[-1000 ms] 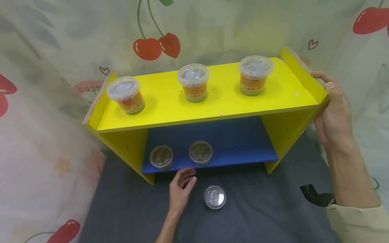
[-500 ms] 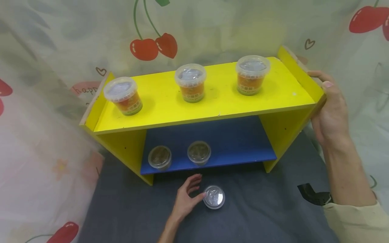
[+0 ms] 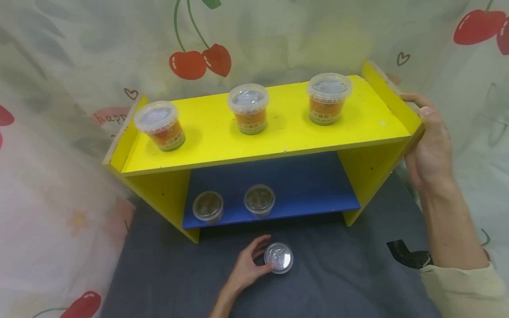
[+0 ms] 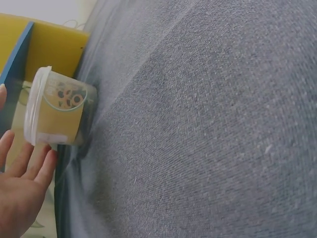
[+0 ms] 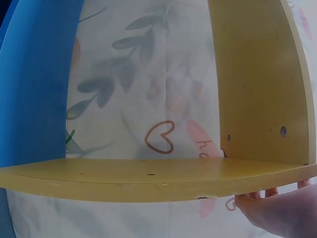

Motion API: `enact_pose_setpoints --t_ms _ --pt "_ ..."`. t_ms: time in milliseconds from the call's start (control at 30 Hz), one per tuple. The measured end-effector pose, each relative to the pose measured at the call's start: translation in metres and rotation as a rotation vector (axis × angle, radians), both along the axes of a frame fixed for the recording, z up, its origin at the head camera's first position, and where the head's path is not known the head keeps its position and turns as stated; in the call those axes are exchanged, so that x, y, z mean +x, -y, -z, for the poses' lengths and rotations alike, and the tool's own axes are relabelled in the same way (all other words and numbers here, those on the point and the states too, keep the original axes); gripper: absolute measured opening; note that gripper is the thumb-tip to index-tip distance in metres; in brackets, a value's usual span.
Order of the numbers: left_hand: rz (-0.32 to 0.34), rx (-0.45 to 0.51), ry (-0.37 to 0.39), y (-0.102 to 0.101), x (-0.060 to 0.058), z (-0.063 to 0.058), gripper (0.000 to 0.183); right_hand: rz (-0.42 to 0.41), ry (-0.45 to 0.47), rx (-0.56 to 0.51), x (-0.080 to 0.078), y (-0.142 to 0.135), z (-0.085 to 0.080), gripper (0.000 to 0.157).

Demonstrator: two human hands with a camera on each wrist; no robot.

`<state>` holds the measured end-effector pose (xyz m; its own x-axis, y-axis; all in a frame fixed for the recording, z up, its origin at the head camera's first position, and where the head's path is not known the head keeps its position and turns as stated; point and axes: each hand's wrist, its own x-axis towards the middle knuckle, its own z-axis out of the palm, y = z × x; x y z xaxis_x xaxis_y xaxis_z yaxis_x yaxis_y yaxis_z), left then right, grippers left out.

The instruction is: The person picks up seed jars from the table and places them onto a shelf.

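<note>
A small clear lidded plastic cup [image 3: 279,258] stands on the dark cloth in front of a yellow and blue shelf [image 3: 278,141]. My left hand [image 3: 245,268] is right beside it, thumb and fingers spread around its left side. In the left wrist view the same cup [image 4: 62,111] shows a tan label, and the fingers [image 4: 37,166] are extended close to it; whether they touch cannot be made out. My right hand [image 3: 431,148] grips the shelf's right side panel near the top. The right wrist view has that hand [image 5: 280,208] against the panel's outer face.
On the yellow top stand three lidded cups with orange labels: left [image 3: 163,126], middle [image 3: 249,110] and right [image 3: 329,99]. Two more cups, one at left [image 3: 208,206] and one near the middle [image 3: 259,201], sit on the blue lower board [image 3: 314,185]. A patterned curtain [image 3: 298,35] hangs behind.
My left hand has moved right and toward me, from the lower board's front edge to the cup on the cloth. The right hand keeps its grip on the shelf.
</note>
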<state>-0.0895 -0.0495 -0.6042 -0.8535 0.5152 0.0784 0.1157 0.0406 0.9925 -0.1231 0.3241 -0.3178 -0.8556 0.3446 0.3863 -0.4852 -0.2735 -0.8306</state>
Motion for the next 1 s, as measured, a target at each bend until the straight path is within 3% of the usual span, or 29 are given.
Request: enact_pose_setpoints --t_ms 100,267,533,633,800,1000 --pt "0.024 -0.031 -0.005 -0.001 0.0 0.008 0.077 -0.001 -0.001 -0.005 0.0 0.0 0.0 0.04" --pt "0.049 -0.045 -0.015 -0.004 0.002 0.009 0.078 -0.004 -0.003 -0.003 0.001 0.0 0.0 0.041" --pt "0.048 -0.082 0.002 -0.009 0.008 -0.017 0.079 -0.009 -0.005 -0.002 0.0 0.0 0.0 0.041" --pt "0.051 -0.094 0.024 -0.01 0.009 -0.014 0.08 0.004 0.006 0.014 0.001 0.0 0.0 0.041" --pt "0.057 -0.112 0.001 -0.011 0.007 0.009 0.085 0.014 0.017 0.026 0.001 0.001 0.0 0.042" --pt "0.08 -0.13 -0.028 -0.011 0.006 0.019 0.089 0.013 0.02 0.022 0.001 0.001 0.0 0.042"
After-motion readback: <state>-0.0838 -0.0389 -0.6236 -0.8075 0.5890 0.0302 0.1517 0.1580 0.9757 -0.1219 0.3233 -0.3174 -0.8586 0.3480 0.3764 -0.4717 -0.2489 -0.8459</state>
